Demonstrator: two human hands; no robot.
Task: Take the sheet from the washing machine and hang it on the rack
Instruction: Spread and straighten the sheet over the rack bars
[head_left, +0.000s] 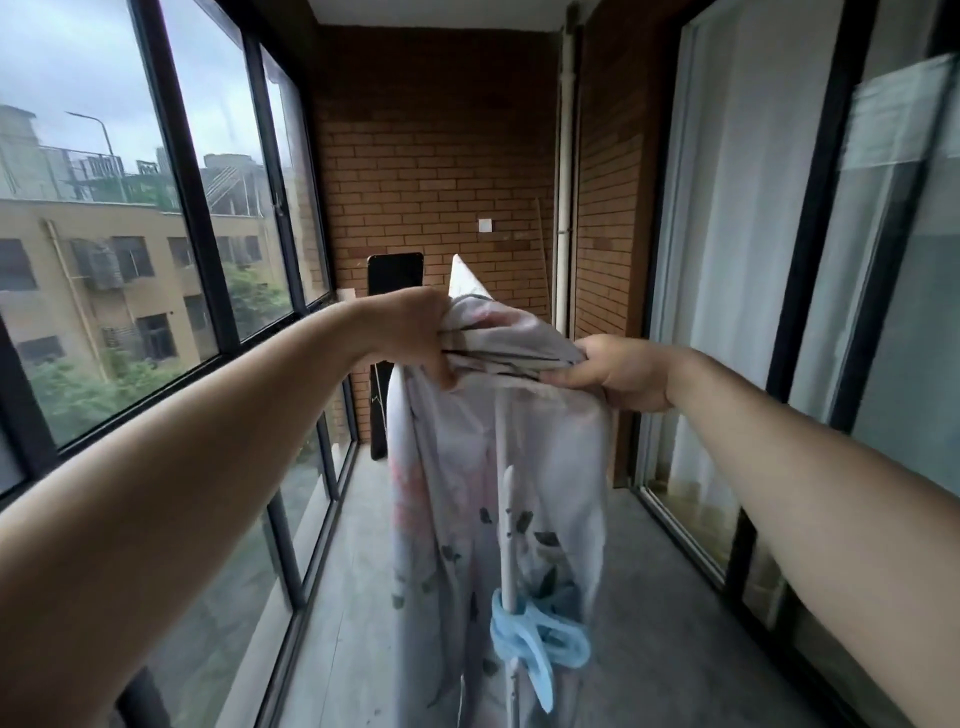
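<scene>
**Friend:** Where is the sheet right now?

**Me:** Strung between my two hands. My left hand (415, 338) has its fingers curled round one bunched end of the sheet (467, 467). My right hand (623, 376) pinches the other end between thumb and fingers. The rest hangs straight down below both hands, against the rack (509, 545).

**Friend:** So which step is that?

**Me:** The hanging, I'd say. No washing machine is in view, and the cloth is up at the rack but gathered in folds, not spread.

**Friend:** And the next move?

**Me:** I judge the top edge has to go over the rack's top bar, which I can't make out clearly under the folds. Then my hands should draw apart along it so the cloth opens and falls evenly. A white pole runs down below my right hand with blue hangers (540, 644) low on it, and the cloth could catch there.

**Friend:** Any brand or label to read?

**Me:** None. The sheet shows only a pale print of pink patches and dark leaves, and the small white plate (485, 225) on the brick wall (415, 156) beyond my hands is blank.
</scene>
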